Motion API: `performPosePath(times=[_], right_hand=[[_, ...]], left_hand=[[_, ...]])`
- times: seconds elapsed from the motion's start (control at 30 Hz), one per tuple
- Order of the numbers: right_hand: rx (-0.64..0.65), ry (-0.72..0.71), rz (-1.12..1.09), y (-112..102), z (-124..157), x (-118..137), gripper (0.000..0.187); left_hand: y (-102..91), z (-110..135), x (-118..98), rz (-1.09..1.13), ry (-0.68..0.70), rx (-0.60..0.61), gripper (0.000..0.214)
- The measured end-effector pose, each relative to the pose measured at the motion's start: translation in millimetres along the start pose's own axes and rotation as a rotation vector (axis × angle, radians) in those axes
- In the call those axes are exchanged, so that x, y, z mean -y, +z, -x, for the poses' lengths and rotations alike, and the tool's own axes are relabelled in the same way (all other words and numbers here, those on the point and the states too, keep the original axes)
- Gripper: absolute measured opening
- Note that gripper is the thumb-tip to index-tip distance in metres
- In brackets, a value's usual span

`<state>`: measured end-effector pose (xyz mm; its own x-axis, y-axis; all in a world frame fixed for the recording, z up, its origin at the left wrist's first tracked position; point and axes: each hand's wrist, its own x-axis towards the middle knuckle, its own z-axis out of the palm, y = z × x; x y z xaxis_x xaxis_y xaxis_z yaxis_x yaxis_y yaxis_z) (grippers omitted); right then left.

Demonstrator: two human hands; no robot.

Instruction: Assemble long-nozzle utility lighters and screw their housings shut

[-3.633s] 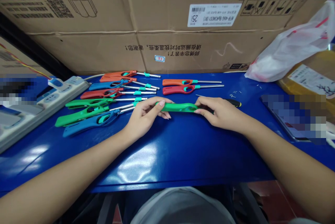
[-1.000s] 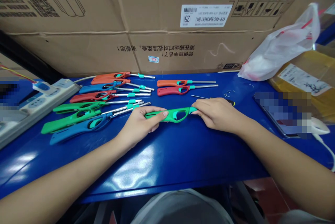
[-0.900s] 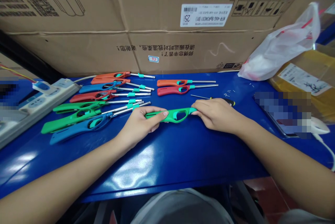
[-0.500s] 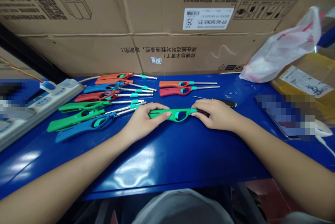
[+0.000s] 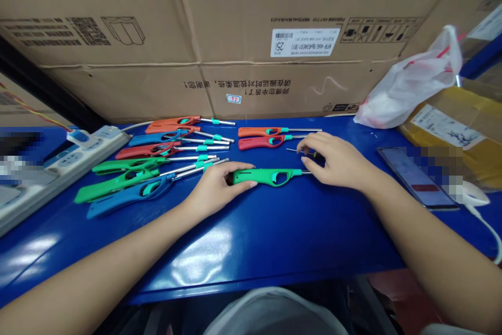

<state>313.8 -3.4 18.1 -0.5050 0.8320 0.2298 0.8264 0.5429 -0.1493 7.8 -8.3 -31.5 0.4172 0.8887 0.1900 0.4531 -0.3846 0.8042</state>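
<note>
A green stick lighter (image 5: 270, 176) lies flat on the blue table (image 5: 254, 235), metal tube pointing right. My left hand (image 5: 214, 188) is closed round its handle end. My right hand (image 5: 335, 160) is off the lighter, just beyond its tube, fingers loosely curved and apart over a small screwdriver (image 5: 293, 150) whose handle it mostly hides. An orange lighter (image 5: 266, 131) and a red lighter (image 5: 262, 141) lie side by side just behind.
Several more lighters (image 5: 157, 168) in orange, blue, red and green are fanned out at the left. A white power strip (image 5: 66, 154) sits far left. Cardboard boxes (image 5: 235, 37) wall the back. A plastic bag (image 5: 408, 84), yellow parcel (image 5: 451, 126) and phone (image 5: 415, 175) lie right.
My right hand has let go of the green lighter's tube end and moved back toward the screwdriver. The lighter now rests on the table, still held by my left hand.
</note>
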Motion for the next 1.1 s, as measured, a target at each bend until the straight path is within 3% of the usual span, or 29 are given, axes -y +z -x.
performPosePath(times=[0.17, 0.33, 0.5, 0.6, 0.7, 0.87, 1.0, 1.1], right_hand=[[0.160, 0.198, 0.231, 0, 5, -21, 0.030], [0.221, 0.191, 0.157, 3, 7, -38, 0.010], [0.041, 0.160, -0.083, -3, 1, -32, 0.008], [-0.110, 0.213, -0.315, -3, -2, -21, 0.018], [-0.159, 0.267, -0.523, 6, -6, -11, 0.030], [-0.222, 0.247, -0.531, 12, -15, 4, 0.015], [-0.101, 0.304, -0.333, -8, -25, 5, 0.011], [0.146, 0.358, -0.080, -21, -32, -4, 0.013]], left_hand=[[-2.2, 2, -6, -0.247, 0.229, 0.042, 0.042], [-7.7, 4, -12, -0.333, 0.242, 0.097, 0.036], [-4.5, 3, -9, -0.250, 0.226, 0.097, 0.030], [0.6, 3, -6, -0.199, 0.227, 0.070, 0.031], [4.8, 3, -6, -0.171, 0.239, 0.060, 0.029], [9.8, 2, -5, -0.131, 0.221, 0.048, 0.029], [11.7, 4, -5, -0.178, 0.255, 0.072, 0.037], [9.3, 6, -9, -0.235, 0.247, 0.083, 0.049]])
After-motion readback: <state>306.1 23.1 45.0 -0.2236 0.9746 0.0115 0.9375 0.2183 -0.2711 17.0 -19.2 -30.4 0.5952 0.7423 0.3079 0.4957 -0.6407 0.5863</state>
